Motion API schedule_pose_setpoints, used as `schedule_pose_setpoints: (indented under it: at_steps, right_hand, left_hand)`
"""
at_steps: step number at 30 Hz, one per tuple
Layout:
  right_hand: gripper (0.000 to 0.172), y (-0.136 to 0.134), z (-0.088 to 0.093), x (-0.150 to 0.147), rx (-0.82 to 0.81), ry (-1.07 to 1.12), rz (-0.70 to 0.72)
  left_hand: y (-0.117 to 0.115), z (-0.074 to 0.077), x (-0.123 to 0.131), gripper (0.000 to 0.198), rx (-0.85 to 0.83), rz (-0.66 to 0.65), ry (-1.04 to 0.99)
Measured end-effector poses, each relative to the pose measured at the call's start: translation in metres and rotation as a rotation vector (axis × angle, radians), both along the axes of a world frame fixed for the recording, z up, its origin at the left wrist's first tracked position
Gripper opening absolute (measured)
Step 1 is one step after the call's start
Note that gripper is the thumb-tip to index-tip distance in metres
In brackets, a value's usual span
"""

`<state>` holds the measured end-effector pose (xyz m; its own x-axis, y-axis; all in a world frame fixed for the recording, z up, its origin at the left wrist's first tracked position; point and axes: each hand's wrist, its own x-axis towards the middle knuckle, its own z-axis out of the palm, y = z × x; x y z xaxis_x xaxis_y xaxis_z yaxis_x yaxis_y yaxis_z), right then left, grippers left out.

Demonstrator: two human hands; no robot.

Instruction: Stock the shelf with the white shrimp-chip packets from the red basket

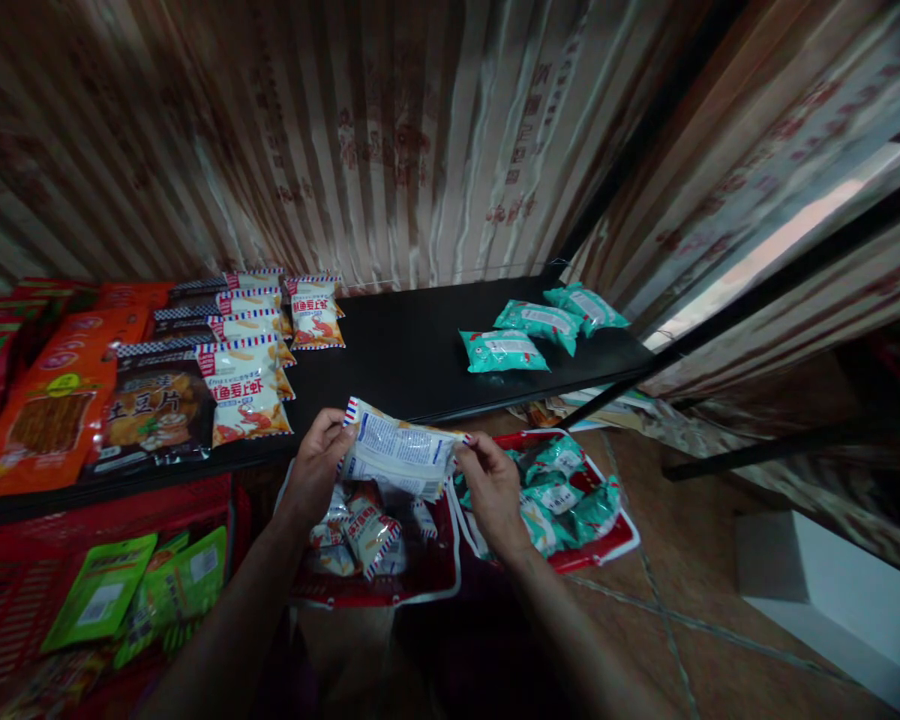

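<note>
Between both hands I hold a white snack bag (400,452), its printed back facing up, over a red basket (390,597) of similar bags. My left hand (319,462) pinches its left end and my right hand (493,492) grips the right end. Below it, snack bags (367,525) with red and blue striped edges lie in the basket. On the black shelf (397,355) beyond, matching bags (247,392) stand in a row, and another bag (316,312) stands behind to their right.
Three teal packets (504,351) lie at the shelf's right end. A second basket (621,545) at right holds several teal packets. Orange packs (52,400) and dark potato-slice packs (157,405) fill the shelf's left. Green packets (101,590) lie in a red basket. A white box (855,600) sits on the floor.
</note>
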<state>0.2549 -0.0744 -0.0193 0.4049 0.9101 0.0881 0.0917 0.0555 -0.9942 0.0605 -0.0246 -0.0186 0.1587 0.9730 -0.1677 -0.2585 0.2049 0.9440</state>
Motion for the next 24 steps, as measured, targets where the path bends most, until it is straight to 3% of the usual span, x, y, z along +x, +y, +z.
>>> schedule_pose_setpoints:
  at_steps: [4,6,9,12,15,24]
  right_hand:
    - [0.018,0.004,-0.012,0.003,0.021,-0.153,-0.012]
    - [0.020,0.005,-0.015,0.004,0.093,-0.360,-0.075]
    - [0.037,0.003,-0.012,0.004,0.273,-0.722,-0.083]
    - [0.053,0.000,-0.008,-0.001,0.430,-0.901,0.082]
    - [0.062,-0.003,-0.006,-0.008,0.512,-0.938,0.283]
    - [0.051,-0.007,-0.003,-0.016,0.549,-0.948,0.588]
  left_hand:
    - [0.000,0.001,0.000,0.024,-0.022,0.004,0.011]
    - [0.000,0.002,0.001,0.024,-0.014,0.003,0.014]
    - [0.001,0.001,0.001,0.025,-0.012,-0.004,0.047]
    - [0.002,0.000,0.001,0.029,-0.051,0.000,0.076]
    - [0.002,0.003,0.001,0.032,-0.076,0.016,0.096]
    - [0.005,0.009,-0.005,0.029,-0.171,0.020,0.118]
